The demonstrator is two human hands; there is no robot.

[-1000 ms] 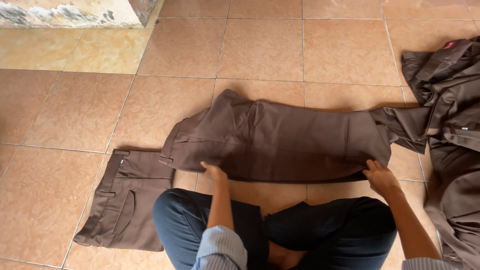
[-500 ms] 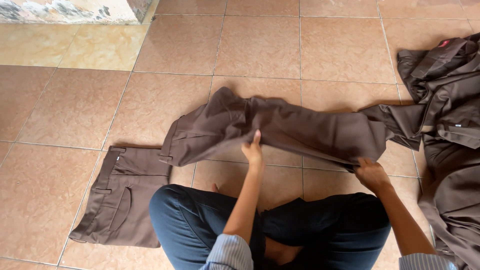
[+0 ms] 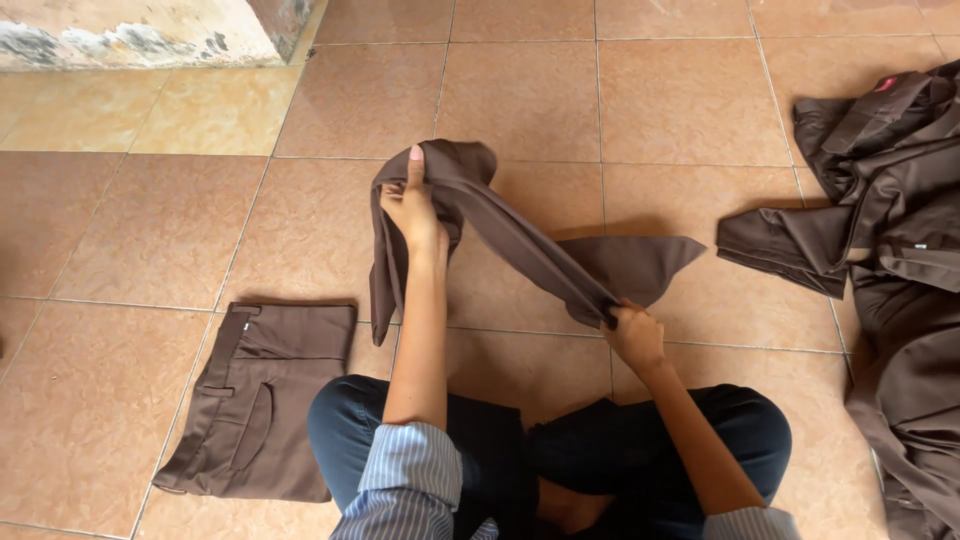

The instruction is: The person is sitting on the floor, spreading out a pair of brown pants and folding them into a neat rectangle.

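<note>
Terracotta floor tiles (image 3: 160, 230) form the work surface, and I sit cross-legged on them. One pair of brown trousers, folded (image 3: 262, 400), lies flat beside my left knee: that item is complete. A heap of brown garments (image 3: 900, 250) lies to my right, unfolded, and remains to be processed. The brown garment in hand (image 3: 520, 245) is partway through folding, judging by its doubled cloth. My left hand (image 3: 418, 205) is raised, fingers closed around the bunched upper end, thumb pointing up. My right hand (image 3: 632, 335) is lower, nearer my knee, fist closed on the other end. The cloth stretches taut between both grips, and a loose flap trails on the tiles behind my right hand.
</note>
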